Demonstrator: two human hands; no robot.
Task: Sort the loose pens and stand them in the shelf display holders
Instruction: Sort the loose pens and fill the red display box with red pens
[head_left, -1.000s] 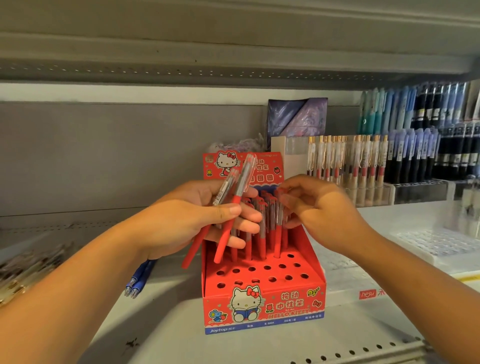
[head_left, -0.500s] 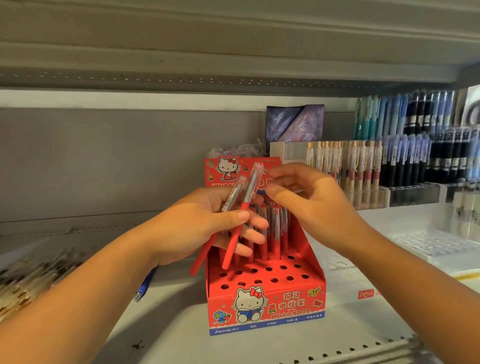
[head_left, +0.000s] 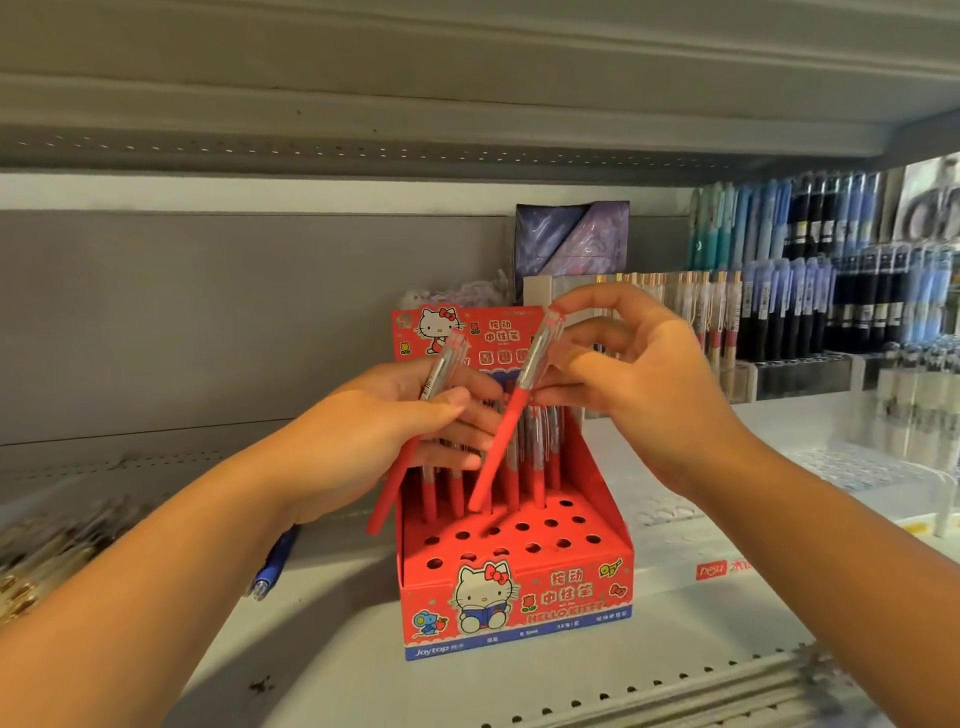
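Note:
A red cartoon-cat display box (head_left: 519, 597) with a holed top stands on the shelf, several red pens upright in its back rows. My left hand (head_left: 384, 441) grips one red pen (head_left: 395, 488), tilted, its tip hanging left of the box. My right hand (head_left: 644, 384) pinches a second red pen (head_left: 506, 436) by its clear upper part. That pen slants down over the box, its tip just above the holes in the middle rows.
Blue pens (head_left: 272, 564) lie on the white shelf (head_left: 332, 670) under my left forearm. Loose pens lie blurred at far left (head_left: 47, 551). Filled pen holders (head_left: 810, 312) line the right side, with a purple packet (head_left: 571, 239) behind the box.
My right hand has taken one of the two red pens out of my left hand and drawn it rightwards over the box. The left hand keeps one pen.

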